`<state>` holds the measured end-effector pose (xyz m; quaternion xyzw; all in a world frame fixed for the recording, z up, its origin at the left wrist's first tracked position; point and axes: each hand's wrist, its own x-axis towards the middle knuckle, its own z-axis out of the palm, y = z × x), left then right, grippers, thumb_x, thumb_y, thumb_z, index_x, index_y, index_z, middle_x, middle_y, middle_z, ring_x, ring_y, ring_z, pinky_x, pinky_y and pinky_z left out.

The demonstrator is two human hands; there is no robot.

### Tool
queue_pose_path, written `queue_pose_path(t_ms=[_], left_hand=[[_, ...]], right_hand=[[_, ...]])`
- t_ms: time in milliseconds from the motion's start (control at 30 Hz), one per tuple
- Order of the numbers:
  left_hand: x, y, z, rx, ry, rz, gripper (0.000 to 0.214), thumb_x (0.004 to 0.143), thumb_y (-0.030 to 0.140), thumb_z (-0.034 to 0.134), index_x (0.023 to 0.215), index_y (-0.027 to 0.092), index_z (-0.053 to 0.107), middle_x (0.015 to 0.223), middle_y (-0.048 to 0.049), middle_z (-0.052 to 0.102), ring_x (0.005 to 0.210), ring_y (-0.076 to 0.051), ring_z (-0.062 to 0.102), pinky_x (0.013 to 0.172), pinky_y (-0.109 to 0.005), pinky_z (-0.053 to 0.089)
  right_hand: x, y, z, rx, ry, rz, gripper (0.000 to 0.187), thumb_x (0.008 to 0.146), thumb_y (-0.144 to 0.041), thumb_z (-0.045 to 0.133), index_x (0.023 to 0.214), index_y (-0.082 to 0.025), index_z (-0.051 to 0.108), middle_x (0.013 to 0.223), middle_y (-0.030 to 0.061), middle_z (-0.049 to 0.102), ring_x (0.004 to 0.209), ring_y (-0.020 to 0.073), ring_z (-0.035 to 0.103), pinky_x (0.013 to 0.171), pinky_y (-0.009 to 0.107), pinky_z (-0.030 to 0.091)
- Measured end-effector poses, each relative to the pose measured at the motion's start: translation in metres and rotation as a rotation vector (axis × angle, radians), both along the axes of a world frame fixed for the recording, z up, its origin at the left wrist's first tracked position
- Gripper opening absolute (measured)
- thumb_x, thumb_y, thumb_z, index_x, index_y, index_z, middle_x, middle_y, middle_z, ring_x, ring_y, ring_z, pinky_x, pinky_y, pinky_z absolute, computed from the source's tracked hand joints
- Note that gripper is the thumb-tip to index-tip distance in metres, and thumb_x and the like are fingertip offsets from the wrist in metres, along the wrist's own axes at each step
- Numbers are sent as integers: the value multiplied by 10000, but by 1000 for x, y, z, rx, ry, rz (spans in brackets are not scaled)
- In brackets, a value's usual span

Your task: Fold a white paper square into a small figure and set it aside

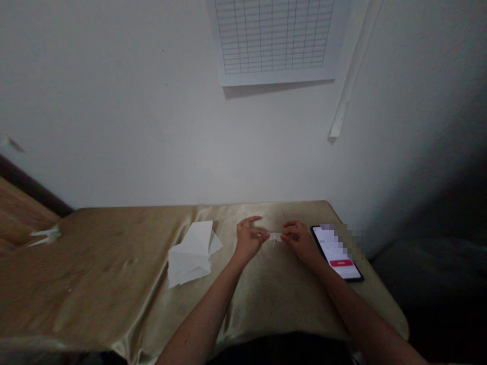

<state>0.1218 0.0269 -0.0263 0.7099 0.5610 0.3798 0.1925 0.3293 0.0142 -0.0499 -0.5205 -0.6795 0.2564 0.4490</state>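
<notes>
A small, narrow strip of white paper (pixel 274 236) stretches between my two hands, just above or on the gold cloth. My left hand (pixel 249 238) pinches its left end between thumb and finger, with the other fingers raised. At the right end, my right hand (pixel 300 241) grips it the same way, its fingers curled. Whether the strip is folded or rolled is too small to tell. Several loose white paper sheets (pixel 190 253) lie overlapping to the left of my left hand.
A gold satin cloth (pixel 114 263) covers the table, which meets a pale wall (pixel 152 126). A lit phone (pixel 337 253) lies right of my right hand. A white object (pixel 45 235) sits at the far left. A printed grid sheet (pixel 274 40) hangs on the wall.
</notes>
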Motion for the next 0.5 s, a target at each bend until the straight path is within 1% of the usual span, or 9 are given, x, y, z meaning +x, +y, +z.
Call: queue_pose_path(t_ms=[100, 200, 333, 500], left_hand=[[0, -2, 2, -5, 98, -17, 47, 726, 261, 835, 704, 273, 795, 1364, -8, 629, 1337, -297, 425, 1163, -552, 292], [1, -4, 4, -43, 150, -27, 29, 741, 287, 824, 729, 289, 798, 1390, 7, 612, 1363, -307, 383, 1163, -570, 273], [1, -5, 7, -70, 146, -1, 18, 764, 293, 801, 748, 300, 801, 1401, 9, 603, 1371, -317, 377, 1162, -586, 256], [3, -4, 7, -115, 91, 28, 59, 784, 259, 767, 751, 294, 802, 1366, 0, 631, 1341, -309, 420, 1146, -566, 288]], right_hand=[[2, 1, -3, -23, -15, 14, 98, 794, -251, 687, 699, -230, 701, 1145, 68, 624, 1161, 254, 521, 1052, 461, 392], [4, 2, -4, -25, -34, 8, 81, 771, -222, 696, 691, -231, 702, 1122, 61, 629, 1141, 251, 527, 1041, 453, 395], [3, 2, -4, -16, -33, -19, 88, 787, -247, 699, 702, -227, 710, 1089, 69, 628, 1108, 246, 541, 1025, 437, 402], [0, 1, -3, -26, -34, -63, 124, 811, -275, 682, 705, -220, 714, 1095, 81, 630, 1087, 246, 546, 1005, 421, 408]])
